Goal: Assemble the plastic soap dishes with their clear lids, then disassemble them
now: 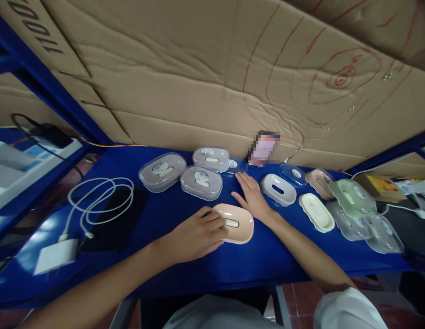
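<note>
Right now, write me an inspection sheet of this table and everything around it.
Surface: blue table, dishes spread across it.
Job's things: pink dish in front; three lidded dishes behind it; white dish, cream dish and green dish to the right.
Clutter: dark tablet, white charger at the left.
Hands: left hand rests on the pink dish, grip unclear; right hand flat and open on the table.
Cables: white cable coiled over the tablet.
Surroundings: cardboard behind, blue frame at the left.
</note>
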Demonstrator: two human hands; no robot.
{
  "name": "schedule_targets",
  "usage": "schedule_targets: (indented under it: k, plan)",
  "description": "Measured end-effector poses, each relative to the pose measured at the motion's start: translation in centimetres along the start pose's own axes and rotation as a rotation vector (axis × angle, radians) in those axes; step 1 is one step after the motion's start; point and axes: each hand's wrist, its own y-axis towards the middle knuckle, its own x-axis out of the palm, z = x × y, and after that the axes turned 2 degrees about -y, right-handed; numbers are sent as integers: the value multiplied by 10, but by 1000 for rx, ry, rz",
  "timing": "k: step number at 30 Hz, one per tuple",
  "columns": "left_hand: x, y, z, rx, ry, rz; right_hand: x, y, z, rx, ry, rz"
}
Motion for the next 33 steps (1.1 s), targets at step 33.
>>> schedule_targets:
  k: [33]
  plan:
    - [8, -1, -1, -286, -71, 239, -48, -49, 6, 68, 326, 38]
